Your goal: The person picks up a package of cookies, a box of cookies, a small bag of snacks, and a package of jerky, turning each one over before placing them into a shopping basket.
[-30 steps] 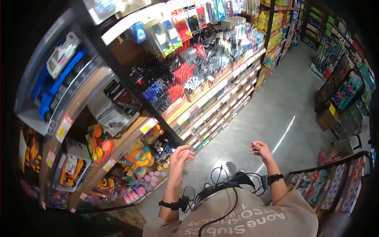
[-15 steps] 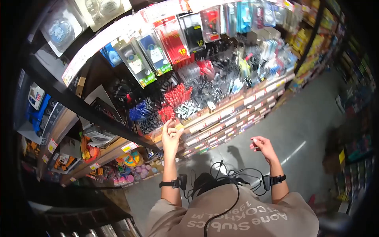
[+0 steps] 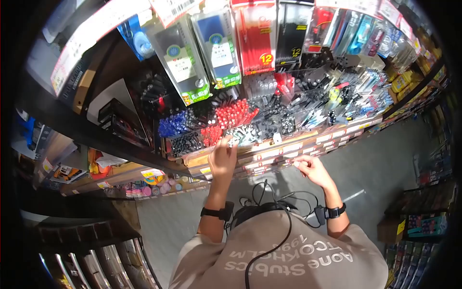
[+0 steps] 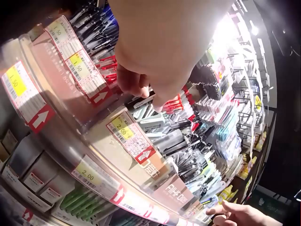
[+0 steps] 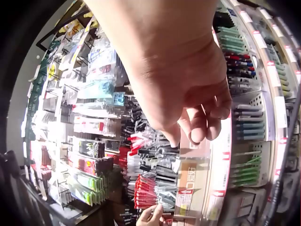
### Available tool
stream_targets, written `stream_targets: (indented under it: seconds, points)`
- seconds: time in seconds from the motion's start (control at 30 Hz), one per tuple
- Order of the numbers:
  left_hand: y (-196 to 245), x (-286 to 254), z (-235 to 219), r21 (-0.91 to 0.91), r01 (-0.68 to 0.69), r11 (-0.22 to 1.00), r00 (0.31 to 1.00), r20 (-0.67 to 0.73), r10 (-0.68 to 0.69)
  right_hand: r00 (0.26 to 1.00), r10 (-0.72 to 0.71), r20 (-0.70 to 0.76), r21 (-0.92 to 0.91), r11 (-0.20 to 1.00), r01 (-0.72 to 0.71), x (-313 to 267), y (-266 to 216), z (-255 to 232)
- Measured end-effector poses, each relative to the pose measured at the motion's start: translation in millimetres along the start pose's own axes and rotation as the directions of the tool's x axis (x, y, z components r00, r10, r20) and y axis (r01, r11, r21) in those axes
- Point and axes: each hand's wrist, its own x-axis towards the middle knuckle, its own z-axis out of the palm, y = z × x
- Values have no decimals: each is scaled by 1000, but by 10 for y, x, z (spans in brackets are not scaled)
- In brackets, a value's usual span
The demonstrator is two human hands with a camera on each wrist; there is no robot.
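Observation:
My left hand (image 3: 222,158) is at the front edge of the pen bins, its fingertips by the red-capped pens (image 3: 211,136) and the white-and-black pens (image 3: 244,135). In the left wrist view this hand (image 4: 153,70) has loosely bent fingers over the pens, beside red ones (image 4: 107,66); no pen is clearly gripped, and the fingertips' contact is partly hidden. My right hand (image 3: 312,169) hovers in front of the shelf edge, fingers loosely bent and holding nothing; in the right wrist view it (image 5: 193,101) hangs before the bins.
Packaged pens (image 3: 255,41) hang above the bins. Blue-capped pens (image 3: 173,124) lie at the left, clear and dark pens farther right. A dark shelf post (image 3: 110,149) crosses at left. Price labels line the shelf edge (image 3: 288,148). Grey floor (image 3: 166,241) lies below.
The view has turned and moved closer to the pen bins. My left hand has moved from beside the shelf post to the bins' front edge; my right hand has come nearer the shelf.

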Motion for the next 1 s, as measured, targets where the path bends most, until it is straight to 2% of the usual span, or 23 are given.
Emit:
stream_targets:
  seconds: [0.03,0.1,0.13,0.17,0.23,0.3,0.33,0.43,0.5,0.57,0.6,0.7,0.8,0.87,1.0]
  points:
    - [-68,-25,51,-4,-150,989,984,-97,149,999,-43,14,-9,999,44,57,-139,50]
    - [-40,9,68,1,-172,985,978,-119,171,989,-137,46,-30,990,139,160,-456,153]
    - [-17,0,64,6,-180,984,975,-134,180,991,-95,99,-102,989,105,185,-698,185]
    - [-19,-29,65,19,-147,989,982,-113,148,968,-208,141,-208,950,234,224,-926,239]
    - [-20,-28,55,50,-96,994,992,-79,99,870,-424,252,-380,783,492,368,-1291,377]
    - [22,-10,49,108,-96,989,991,-78,105,658,-675,334,-427,514,744,673,-1316,541]
    - [18,-22,61,118,-81,990,993,-70,89,715,-572,403,-483,531,697,728,-1470,606]
    - [-28,-35,108,121,-59,991,997,-51,65,593,-696,406,-143,592,793,1011,-1526,795]
    - [-50,-68,76,100,-7,995,1000,-17,9,509,-739,441,-140,504,853,1173,-1481,843]
    - [-8,-64,36,76,-32,997,999,-42,35,442,-790,425,-125,432,893,1348,-1353,898]
    - [-8,-72,45,75,-43,996,997,-57,48,432,-789,436,-190,389,901,1379,-1371,915]
    - [26,-126,79,81,6,997,998,-62,-1,451,-673,586,-305,333,892,1416,-1446,911]
    - [87,-137,132,95,64,993,994,-99,-54,407,-615,675,-403,154,902,1405,-1492,864]
    - [95,-156,153,129,94,987,989,-129,-77,418,-597,684,-426,138,894,1432,-1444,875]
    - [48,-181,163,125,56,991,987,-156,-36,467,-569,676,-482,138,865,1434,-1340,917]
